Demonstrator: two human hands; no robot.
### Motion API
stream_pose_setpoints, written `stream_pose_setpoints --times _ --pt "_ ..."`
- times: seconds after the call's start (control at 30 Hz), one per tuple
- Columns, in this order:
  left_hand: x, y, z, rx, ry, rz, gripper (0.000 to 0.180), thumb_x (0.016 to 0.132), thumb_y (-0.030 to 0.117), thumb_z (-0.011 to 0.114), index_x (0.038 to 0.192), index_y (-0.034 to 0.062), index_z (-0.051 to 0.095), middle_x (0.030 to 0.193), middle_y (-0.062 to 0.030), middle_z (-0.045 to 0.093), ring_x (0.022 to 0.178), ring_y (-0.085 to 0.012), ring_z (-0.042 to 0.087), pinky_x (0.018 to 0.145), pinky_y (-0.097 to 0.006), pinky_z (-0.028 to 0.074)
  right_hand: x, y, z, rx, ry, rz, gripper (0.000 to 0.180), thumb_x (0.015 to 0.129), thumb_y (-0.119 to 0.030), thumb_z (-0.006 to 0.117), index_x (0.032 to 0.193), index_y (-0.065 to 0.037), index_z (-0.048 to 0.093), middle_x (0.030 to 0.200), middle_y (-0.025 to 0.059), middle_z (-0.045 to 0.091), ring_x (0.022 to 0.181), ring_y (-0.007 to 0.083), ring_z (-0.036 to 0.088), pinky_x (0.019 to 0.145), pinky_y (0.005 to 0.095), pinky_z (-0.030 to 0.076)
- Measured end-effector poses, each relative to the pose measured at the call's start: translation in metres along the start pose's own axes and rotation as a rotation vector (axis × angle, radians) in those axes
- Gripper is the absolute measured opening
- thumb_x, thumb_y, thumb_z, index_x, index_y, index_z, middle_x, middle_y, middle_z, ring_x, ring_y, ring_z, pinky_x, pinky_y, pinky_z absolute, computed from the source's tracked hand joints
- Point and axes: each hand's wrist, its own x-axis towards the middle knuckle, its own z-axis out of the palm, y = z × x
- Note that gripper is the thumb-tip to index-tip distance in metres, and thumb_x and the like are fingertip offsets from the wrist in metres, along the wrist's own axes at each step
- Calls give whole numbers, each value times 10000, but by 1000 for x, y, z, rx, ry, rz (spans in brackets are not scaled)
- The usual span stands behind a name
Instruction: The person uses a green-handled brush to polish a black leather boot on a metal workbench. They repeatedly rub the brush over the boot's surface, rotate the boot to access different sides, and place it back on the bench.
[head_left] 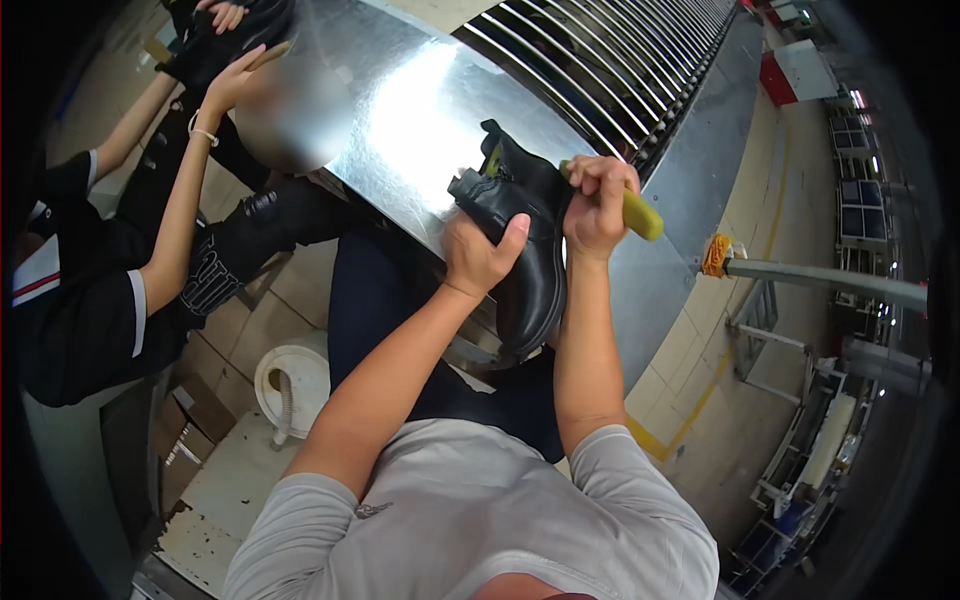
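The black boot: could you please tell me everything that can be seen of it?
The black boot looks like glossy leather, ankle-high, with a dark sole on its right side. Yellowish lining shows inside its opening. It is held over the metal table's edge, toe toward the person. The left hand grips it; the right hand, with a yellowish-green tool, is beside the heel, contact unclear.

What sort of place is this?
Probably a factory, maybe one for shoes: a black boot is held at a shiny metal table, with a long row of metal bars beyond.
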Motion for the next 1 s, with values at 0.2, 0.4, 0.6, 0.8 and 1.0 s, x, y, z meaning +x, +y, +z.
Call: stream_pose_setpoints --times 0.2,0.4,0.6,0.8,1.0 --pt "-2 -6 -3 19 7 -21 285 830 319 760 965 68 738 897 -124 745 811 -342 716 743 -416 559 -13 -16 -3 -54 -66 -75 339 1060 -312 540 850 -47 553 675 52 471 666 215 502 734 428 464" --pt "-1 -5 -4 51 16 10 273 821 326 756 955 87 744 886 -97 740 784 -320 712 715 -400 557 -51 -47 -1 -100 -96 -39 367 1071 -333 490 837 -58 553 615 23 433 564 184 464 639 400 439" --pt "-2 -4 -2 43 -1 -19 245 831 319 746 932 96 746 871 -94 735 772 -327 705 715 -408 553 -49 -55 0 -16 -115 71 265 1045 -248 527 854 -65 524 628 28 436 549 175 447 604 388 420" --pt "0 -5 -3 55 34 20 263 842 329 746 934 83 744 849 -116 738 773 -343 711 709 -412 554 -49 -66 8 24 18 204 295 1038 -237 514 804 -58 499 601 23 404 523 165 406 571 372 402" --pt "-3 -11 2 41 71 13 365 852 400 752 1003 73 696 854 -142 728 762 -363 715 697 -431 559 -74 -91 11 76 85 179 305 1048 -261 498 835 -52 565 578 16 420 500 158 404 558 368 408"
